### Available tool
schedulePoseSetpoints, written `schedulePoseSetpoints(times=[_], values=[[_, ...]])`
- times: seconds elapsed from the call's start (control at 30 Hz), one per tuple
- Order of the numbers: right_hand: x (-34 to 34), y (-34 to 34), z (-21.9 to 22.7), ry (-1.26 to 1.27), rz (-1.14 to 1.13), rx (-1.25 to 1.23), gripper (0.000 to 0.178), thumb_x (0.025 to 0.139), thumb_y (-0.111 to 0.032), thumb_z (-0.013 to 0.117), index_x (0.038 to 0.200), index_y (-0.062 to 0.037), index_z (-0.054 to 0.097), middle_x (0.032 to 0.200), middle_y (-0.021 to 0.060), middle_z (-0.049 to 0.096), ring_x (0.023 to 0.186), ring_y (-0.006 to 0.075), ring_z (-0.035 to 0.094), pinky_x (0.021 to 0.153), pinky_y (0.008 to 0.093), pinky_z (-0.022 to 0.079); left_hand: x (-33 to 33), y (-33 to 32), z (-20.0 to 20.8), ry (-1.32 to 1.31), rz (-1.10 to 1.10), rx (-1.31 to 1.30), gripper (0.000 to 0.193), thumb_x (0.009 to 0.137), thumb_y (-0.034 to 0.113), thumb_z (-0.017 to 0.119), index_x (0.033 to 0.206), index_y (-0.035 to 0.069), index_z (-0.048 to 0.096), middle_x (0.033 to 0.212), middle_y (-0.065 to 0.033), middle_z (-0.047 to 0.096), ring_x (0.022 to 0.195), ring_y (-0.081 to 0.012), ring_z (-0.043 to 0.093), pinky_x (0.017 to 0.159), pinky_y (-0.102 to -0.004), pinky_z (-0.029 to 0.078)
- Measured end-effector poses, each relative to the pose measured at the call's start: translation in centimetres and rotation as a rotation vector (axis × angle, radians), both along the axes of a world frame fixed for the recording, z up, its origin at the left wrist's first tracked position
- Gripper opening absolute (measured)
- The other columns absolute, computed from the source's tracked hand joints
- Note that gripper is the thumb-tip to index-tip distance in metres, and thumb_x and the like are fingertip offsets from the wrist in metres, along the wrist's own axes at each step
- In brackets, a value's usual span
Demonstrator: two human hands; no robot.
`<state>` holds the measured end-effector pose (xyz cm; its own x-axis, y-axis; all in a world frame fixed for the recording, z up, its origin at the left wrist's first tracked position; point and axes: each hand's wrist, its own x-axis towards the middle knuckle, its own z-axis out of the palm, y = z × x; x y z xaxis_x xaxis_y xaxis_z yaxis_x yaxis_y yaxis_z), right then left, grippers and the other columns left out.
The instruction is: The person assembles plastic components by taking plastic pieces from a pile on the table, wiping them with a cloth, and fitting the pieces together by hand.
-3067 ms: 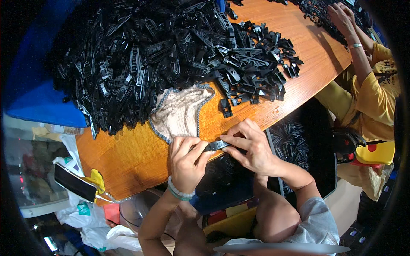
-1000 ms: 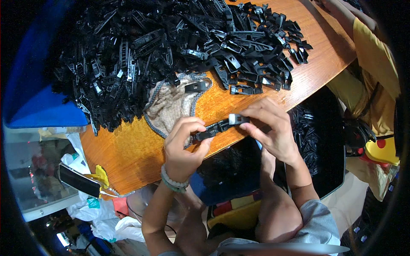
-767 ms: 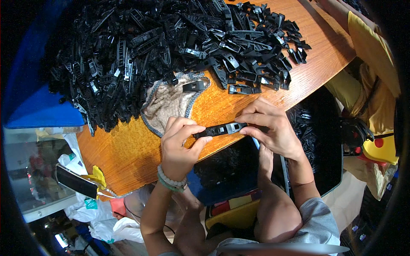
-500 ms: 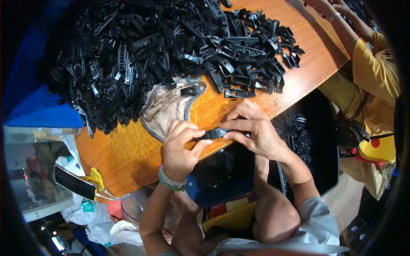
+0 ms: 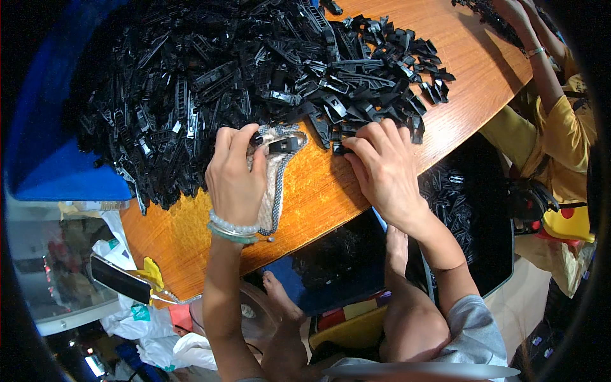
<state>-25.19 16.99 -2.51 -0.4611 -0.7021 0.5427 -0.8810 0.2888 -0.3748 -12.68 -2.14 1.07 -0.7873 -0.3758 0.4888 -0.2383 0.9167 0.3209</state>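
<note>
A large heap of black plastic parts [image 5: 216, 76], some long and ribbed, some short and clip-like, covers the far side of the wooden table. My left hand [image 5: 237, 169] is over a beige cloth [image 5: 270, 200] with a checked edge, its thumb and fingers closed round a small dark piece [image 5: 256, 139]. Beside those fingertips a short black clip [image 5: 284, 146] lies on the cloth. At the near edge of the heap's smaller parts, my right hand [image 5: 385, 164] has its fingers bent onto a black plastic part [image 5: 339, 148], partly hidden by them.
Below the table edge are dark bins [image 5: 455, 210] holding more black parts. A phone [image 5: 121, 278] leans on a yellow stand at the left, near white plastic bags [image 5: 137, 325]. A co-worker's arm [image 5: 541, 63] reaches over the table at the far right.
My hands have moved apart and away from me; the joined black part they held between them is no longer visible there. My left hand is now over the cloth, my right at the heap.
</note>
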Motion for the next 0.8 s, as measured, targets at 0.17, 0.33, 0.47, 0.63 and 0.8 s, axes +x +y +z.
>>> schedulePoseSetpoints(times=[0.17,0.33,0.47,0.63,0.8], values=[[0.1,1.2,-0.3,-0.107,0.08,0.033,0.017,0.075,-0.007,0.066,0.092,-0.0036,0.063,0.099,0.0099,0.055,0.093,0.0263,0.049,0.08,0.0369,0.037,2.2,1.7,-1.1,0.181,-0.078,-0.108,0.032,0.077,-0.004,0.069,0.108,-0.002,0.065,0.091,-0.0156,0.061,0.076,-0.03,0.064,0.064,-0.0373,0.052],[0.3,1.6,-0.1,-0.514,0.241,-0.321,0.013,0.082,-0.001,0.068,0.094,-0.0037,0.063,0.103,0.0133,0.061,0.095,0.0284,0.059,0.075,0.034,0.047,5.1,6.1,-1.3,0.188,-0.078,0.039,0.034,0.075,-0.002,0.075,0.108,-0.001,0.066,0.096,-0.0143,0.062,0.076,-0.0245,0.063,0.061,-0.0317,0.052],[1.4,2.2,0.2,-1.254,0.284,-0.473,0.019,0.097,-0.006,0.056,0.114,-0.0007,0.061,0.093,0.0094,0.065,0.078,0.0131,0.065,0.064,0.0243,0.049,5.5,6.6,-1.5,0.229,-0.023,0.114,0.036,0.075,-0.003,0.075,0.11,0.0,0.064,0.099,-0.0154,0.063,0.078,-0.0207,0.063,0.063,-0.0288,0.052],[0.5,2.2,1.1,-1.574,0.309,-0.611,0.031,0.099,-0.011,0.052,0.127,0.002,0.055,0.094,0.013,0.065,0.064,0.0143,0.065,0.054,0.0217,0.05,6.0,6.9,-2.3,0.395,0.011,0.665,0.028,0.083,-0.007,0.066,0.111,-0.005,0.059,0.094,-0.0183,0.066,0.077,-0.0201,0.067,0.067,-0.0285,0.055],[1.0,1.9,0.0,-0.556,0.165,-0.202,0.036,0.087,-0.007,0.064,0.122,-0.0018,0.058,0.088,0.0123,0.059,0.077,0.0257,0.059,0.068,0.0332,0.049,5.8,6.6,-0.4,0.411,0.157,1.199,0.018,0.092,-0.001,0.058,0.107,-0.011,0.056,0.08,-0.0173,0.066,0.068,-0.0205,0.068,0.063,-0.0291,0.057]])
